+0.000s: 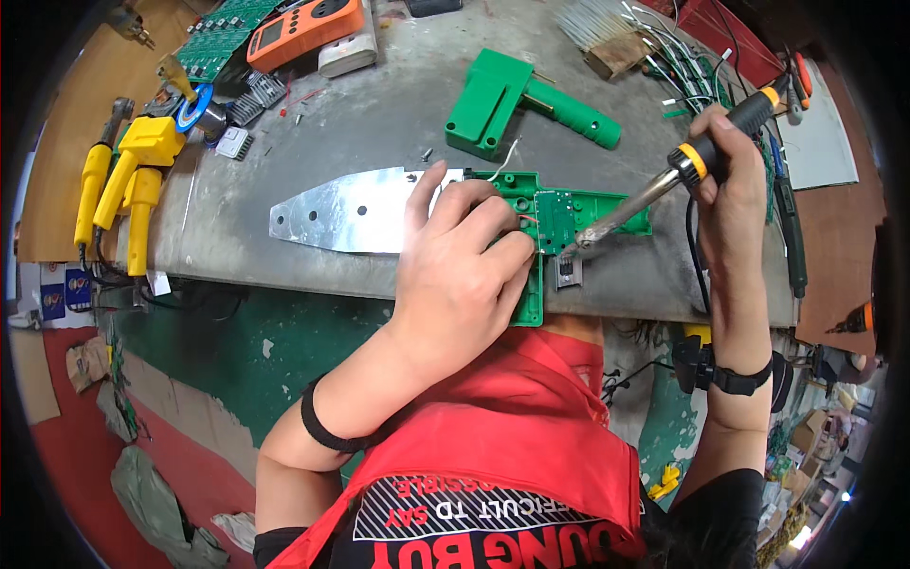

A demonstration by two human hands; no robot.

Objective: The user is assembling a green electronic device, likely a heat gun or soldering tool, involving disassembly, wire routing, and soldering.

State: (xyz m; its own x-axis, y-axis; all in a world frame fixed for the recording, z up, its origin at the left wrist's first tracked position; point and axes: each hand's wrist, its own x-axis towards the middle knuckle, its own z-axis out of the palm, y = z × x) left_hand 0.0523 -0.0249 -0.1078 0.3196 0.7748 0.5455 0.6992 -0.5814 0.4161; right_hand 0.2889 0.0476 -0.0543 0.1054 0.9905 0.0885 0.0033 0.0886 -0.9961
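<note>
My right hand (730,190) is closed around the black and yellow handle of a soldering iron (633,209). Its metal barrel slants down to the left, and the tip end is at the lower right edge of a small green circuit board (555,220). That board lies in an open green plastic housing half (529,308). Curled over the housing, my left hand (464,261) grips it and hides part of it. A shiny pointed metal plate (332,211) with holes extends left from under that hand. Just below the iron's tip sits a small metal-backed part (569,272).
A green pistol-shaped housing half (488,104) lies farther back. Yellow-handled tools (142,180) and a blue-rimmed spool (201,109) stand left. An orange multimeter (303,33) is at the back. Loose wires (687,71) and a dark green pen-like tool (787,218) occupy the right.
</note>
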